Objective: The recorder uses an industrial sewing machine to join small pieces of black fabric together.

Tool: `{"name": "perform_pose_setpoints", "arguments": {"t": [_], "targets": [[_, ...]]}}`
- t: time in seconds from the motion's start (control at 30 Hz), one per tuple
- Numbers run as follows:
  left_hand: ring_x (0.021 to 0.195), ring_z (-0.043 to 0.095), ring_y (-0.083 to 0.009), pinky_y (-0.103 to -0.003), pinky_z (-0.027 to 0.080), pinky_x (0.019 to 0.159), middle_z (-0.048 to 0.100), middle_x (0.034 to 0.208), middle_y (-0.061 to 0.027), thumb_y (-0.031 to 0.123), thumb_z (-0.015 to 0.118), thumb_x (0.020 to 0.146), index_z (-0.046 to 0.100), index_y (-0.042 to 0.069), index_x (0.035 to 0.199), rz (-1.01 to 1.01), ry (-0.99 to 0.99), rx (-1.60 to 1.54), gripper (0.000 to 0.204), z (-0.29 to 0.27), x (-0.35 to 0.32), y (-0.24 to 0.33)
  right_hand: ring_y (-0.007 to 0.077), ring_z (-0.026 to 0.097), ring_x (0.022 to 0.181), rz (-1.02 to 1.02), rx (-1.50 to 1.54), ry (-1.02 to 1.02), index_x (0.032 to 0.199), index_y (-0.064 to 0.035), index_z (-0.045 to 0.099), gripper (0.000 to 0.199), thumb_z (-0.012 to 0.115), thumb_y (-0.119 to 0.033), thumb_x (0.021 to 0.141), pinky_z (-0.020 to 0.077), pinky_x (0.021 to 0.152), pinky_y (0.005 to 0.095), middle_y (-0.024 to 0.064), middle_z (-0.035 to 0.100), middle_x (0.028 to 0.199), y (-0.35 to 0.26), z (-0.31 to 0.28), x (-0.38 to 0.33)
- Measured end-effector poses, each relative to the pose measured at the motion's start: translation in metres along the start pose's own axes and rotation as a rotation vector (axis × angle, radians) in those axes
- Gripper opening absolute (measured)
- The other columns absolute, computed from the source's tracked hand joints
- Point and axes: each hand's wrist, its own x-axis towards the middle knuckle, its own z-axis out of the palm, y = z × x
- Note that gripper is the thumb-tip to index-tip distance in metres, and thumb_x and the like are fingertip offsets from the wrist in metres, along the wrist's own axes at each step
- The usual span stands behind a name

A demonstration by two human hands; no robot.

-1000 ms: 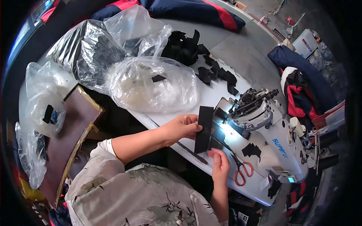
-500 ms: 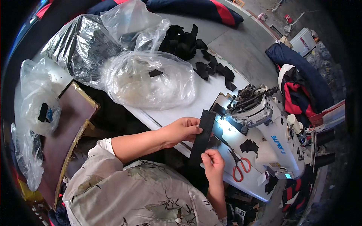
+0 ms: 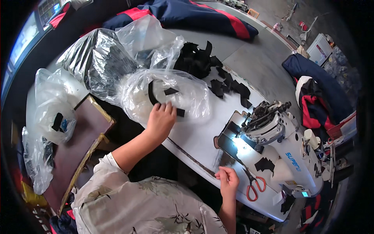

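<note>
Over a clear plastic bag [image 3: 194, 91] on the white table, my left hand [image 3: 161, 121] is closed on a black fabric strip [image 3: 151, 93]. One end of the strip curves up beyond my fingers, and a black end shows beside them at the right. A small black fabric piece [image 3: 170, 91] lies on the bag just past that hand. My right hand [image 3: 229, 182] is curled at the table's near edge, with nothing visible in its fingers. Scissors with orange handles [image 3: 256, 188] lie to its right, in front of the sewing machine [image 3: 290, 156], whose lamp lights the needle area.
Black fabric pieces [image 3: 194, 60] are heaped at the back of the table [image 3: 194, 142], with a notched black piece [image 3: 265, 164] by the machine. More plastic bags [image 3: 105, 62] fill the left. A brown board [image 3: 83, 128] stands left of my arm. Navy and red fabric [image 3: 202, 17] lies behind.
My left hand has carried the black strip away from the machine, left and back to the plastic bag. My right hand no longer has the strip beside it and stays near the table edge. The view has shifted slightly.
</note>
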Motion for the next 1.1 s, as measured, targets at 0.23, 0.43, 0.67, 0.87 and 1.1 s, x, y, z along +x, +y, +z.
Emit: {"name": "perform_pose_setpoints", "arguments": {"t": [0.23, 0.43, 0.67, 0.87, 1.1], "targets": [[0.106, 0.066, -0.0256, -0.041, 0.051, 0.089, 0.067, 0.123, -0.0100, 0.018, 0.064, 0.090, 0.061, 0.010, 0.128, -0.010, 0.201, -0.444, 0.040, -0.041, 0.049, 0.007, 0.0130, 0.068, 0.072, 0.013, 0.018, 0.012, 0.104, 0.0020, 0.066, 0.011, 0.060, -0.005, 0.098, 0.0547, 0.067, 0.0257, 0.0077, 0.069, 0.080, -0.003, -0.001, -0.003], [0.117, 0.054, -0.0262, -0.041, 0.044, 0.096, 0.062, 0.111, -0.0072, 0.025, 0.067, 0.082, 0.070, 0.011, 0.104, -0.144, 0.073, 0.008, 0.026, 0.003, 0.178, -0.023, 0.0131, 0.068, 0.072, -0.004, 0.001, 0.026, 0.103, 0.0025, 0.066, 0.010, 0.060, -0.003, 0.097, 0.0550, 0.067, 0.0252, 0.0075, 0.069, 0.081, -0.002, 0.002, -0.006], [0.104, 0.061, -0.0248, -0.044, 0.044, 0.100, 0.063, 0.098, -0.0053, 0.014, 0.062, 0.081, 0.069, 0.011, 0.085, -0.054, 0.666, -0.192, 0.009, 0.010, 0.178, -0.029, 0.0137, 0.070, 0.073, -0.102, -0.067, 0.002, 0.101, 0.0030, 0.066, 0.008, 0.062, 0.000, 0.095, 0.0560, 0.067, 0.0258, 0.0083, 0.069, 0.081, -0.006, 0.001, 0.001], [0.087, 0.064, -0.0228, -0.041, 0.047, 0.095, 0.062, 0.091, -0.0034, 0.016, 0.068, 0.081, 0.070, 0.015, 0.098, 0.012, 0.511, 0.033, 0.017, -0.014, 0.177, -0.025, 0.0123, 0.069, 0.072, -0.132, -0.066, 0.002, 0.101, 0.0042, 0.066, 0.008, 0.062, 0.001, 0.095, 0.0557, 0.066, 0.0245, 0.0084, 0.070, 0.083, -0.010, 0.001, 0.001], [0.091, 0.059, -0.0214, -0.043, 0.042, 0.108, 0.057, 0.093, -0.0040, 0.017, 0.060, 0.081, 0.069, 0.007, 0.100, 0.708, 0.555, -0.216, 0.023, -0.030, 0.070, 0.100, 0.0363, 0.059, 0.117, -0.476, -0.691, -0.021, 0.123, -0.0031, 0.063, 0.042, 0.075, -0.015, 0.084, 0.0480, 0.099, 0.0468, 0.0157, 0.063, 0.122, -0.041, 0.007, 0.020]]}}
